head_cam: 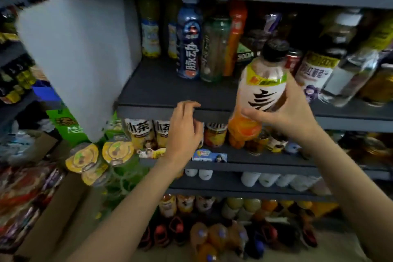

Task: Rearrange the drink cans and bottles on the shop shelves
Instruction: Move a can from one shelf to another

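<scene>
Right hand point(291, 112) grips the orange bottle point(259, 100); left hand point(185, 127) loosely curled, empty; set bottle upright on the shelf's point(161, 89) bare patch.

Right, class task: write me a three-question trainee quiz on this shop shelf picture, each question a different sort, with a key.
1. True or false: the right hand grips the orange drink bottle with a black cap.
2. Multiple choice: the left hand is
A. gripping the blue bottle
B. holding nothing, fingers loosely curled near the shelf edge
C. pressing a can flat
3. Fill in: on the shelf behind the held bottle, the blue bottle stands just to the ____ of the clear green bottle.

Key: 1 true; 2 B; 3 left
</scene>
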